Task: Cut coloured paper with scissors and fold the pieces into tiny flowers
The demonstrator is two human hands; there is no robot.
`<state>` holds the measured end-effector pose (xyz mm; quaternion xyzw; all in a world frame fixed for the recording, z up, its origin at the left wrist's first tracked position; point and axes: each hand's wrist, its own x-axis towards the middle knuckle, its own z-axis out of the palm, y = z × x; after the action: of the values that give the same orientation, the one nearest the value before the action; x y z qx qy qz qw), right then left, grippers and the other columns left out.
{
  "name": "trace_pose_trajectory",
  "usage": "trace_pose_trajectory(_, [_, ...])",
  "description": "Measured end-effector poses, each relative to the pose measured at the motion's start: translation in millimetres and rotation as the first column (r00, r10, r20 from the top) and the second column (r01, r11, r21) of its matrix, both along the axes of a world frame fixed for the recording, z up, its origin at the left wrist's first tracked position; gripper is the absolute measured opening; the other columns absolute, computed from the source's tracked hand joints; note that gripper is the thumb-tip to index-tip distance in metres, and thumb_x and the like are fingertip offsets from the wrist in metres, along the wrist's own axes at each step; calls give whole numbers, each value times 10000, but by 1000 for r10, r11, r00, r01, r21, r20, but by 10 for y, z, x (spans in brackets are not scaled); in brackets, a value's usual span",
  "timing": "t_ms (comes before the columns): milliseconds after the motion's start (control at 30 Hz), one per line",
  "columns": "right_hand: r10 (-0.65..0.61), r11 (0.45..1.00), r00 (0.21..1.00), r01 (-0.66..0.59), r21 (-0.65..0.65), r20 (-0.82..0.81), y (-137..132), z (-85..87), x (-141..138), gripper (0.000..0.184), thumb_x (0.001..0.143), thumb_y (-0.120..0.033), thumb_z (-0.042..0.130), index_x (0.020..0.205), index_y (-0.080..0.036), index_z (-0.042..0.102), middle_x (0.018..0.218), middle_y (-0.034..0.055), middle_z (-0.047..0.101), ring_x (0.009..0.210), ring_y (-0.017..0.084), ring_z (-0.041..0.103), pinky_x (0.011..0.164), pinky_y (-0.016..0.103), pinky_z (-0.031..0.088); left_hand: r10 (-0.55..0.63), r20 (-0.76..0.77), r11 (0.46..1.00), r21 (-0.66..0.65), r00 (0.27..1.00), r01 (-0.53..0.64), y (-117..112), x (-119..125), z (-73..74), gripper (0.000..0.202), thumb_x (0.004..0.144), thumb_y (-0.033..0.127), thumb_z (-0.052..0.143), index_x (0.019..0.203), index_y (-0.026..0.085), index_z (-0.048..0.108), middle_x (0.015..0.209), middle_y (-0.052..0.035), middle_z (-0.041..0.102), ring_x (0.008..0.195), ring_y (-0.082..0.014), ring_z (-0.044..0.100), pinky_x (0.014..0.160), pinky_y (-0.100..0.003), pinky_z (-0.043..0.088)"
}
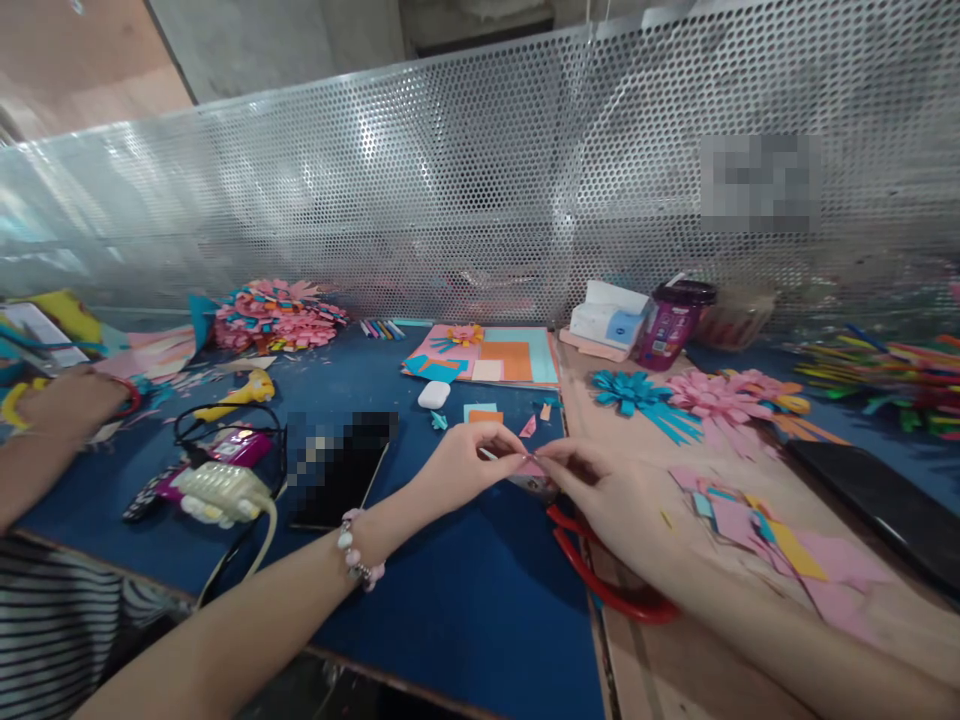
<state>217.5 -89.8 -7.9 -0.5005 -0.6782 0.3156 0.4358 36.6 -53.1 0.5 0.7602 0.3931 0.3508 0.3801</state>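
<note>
My left hand, with a beaded bracelet at its wrist, and my right hand meet fingertip to fingertip above the blue table. Both pinch a small piece of pink paper, mostly covered by the fingers. Red-handled scissors lie under my right hand, their blades hidden. Just beyond the hands are small pink paper scraps and an orange paper square. A white earphone case sits a little farther back.
Coloured paper sheets lie behind the hands. A phone and cables are to the left, beside a co-worker's hand. Paper flowers, a purple cup and a black phone are to the right. A perforated metal panel stands behind.
</note>
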Motion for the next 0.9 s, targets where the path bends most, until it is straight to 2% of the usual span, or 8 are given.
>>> trace_pose_trajectory(133, [0, 999, 999, -3, 52, 49, 21, -95, 22, 154, 851, -347, 536, 853, -243, 649, 791, -20, 668, 685, 126, 606, 645, 239, 464, -21, -36, 999, 25, 999, 22, -5, -13, 20, 151, 772, 263, 595, 842, 154, 673, 834, -33, 683, 765, -134, 617, 689, -239, 472])
trace_pose_trajectory(333, [81, 996, 997, -82, 38, 9, 4, -89, 6, 154, 865, -365, 520, 882, -239, 607, 842, -13, 659, 754, 125, 617, 686, 240, 475, 7, -110, 998, 66, 994, 0, -57, -13, 113, 122, 771, 220, 586, 808, 156, 682, 822, -31, 691, 750, -132, 602, 682, -241, 446])
trace_pose_trajectory(467, [174, 982, 977, -181, -47, -122, 31, -133, -19, 220, 852, -409, 532, 978, -230, 510, 853, 1, 639, 771, 139, 610, 638, 244, 484, 31, -114, 997, 79, 993, -22, -104, -5, 177, 122, 778, 219, 581, 782, 156, 685, 771, -25, 692, 710, -128, 588, 645, -232, 428])
trace_pose_trajectory(567, [239, 961, 967, -249, -124, -89, 61, -132, -12, 242, 858, -442, 509, 923, -210, 535, 795, 3, 620, 728, 138, 592, 608, 243, 470, 38, -116, 997, 76, 992, -29, -120, -5, 199, 106, 768, 211, 593, 758, 157, 684, 728, -15, 685, 685, -122, 580, 629, -225, 419])
trace_pose_trajectory(700, [282, 945, 958, -288, -155, -58, 72, -82, 11, 273, 865, -446, 493, 867, -187, 577, 812, 17, 628, 733, 134, 604, 666, 255, 481, 34, -94, 997, 77, 995, -27, -106, -8, 183, 98, 765, 199, 596, 764, 160, 685, 719, -9, 683, 689, -117, 582, 635, -218, 419])
trace_pose_trajectory(900, [268, 948, 963, -269, -172, -29, 43, -52, 5, 303, 862, -463, 484, 864, -178, 587, 780, 17, 634, 695, 131, 612, 634, 247, 480, 22, -72, 998, 67, 997, -17, -93, -4, 145, 106, 767, 214, 600, 772, 154, 688, 719, -18, 683, 682, -121, 584, 645, -227, 425])
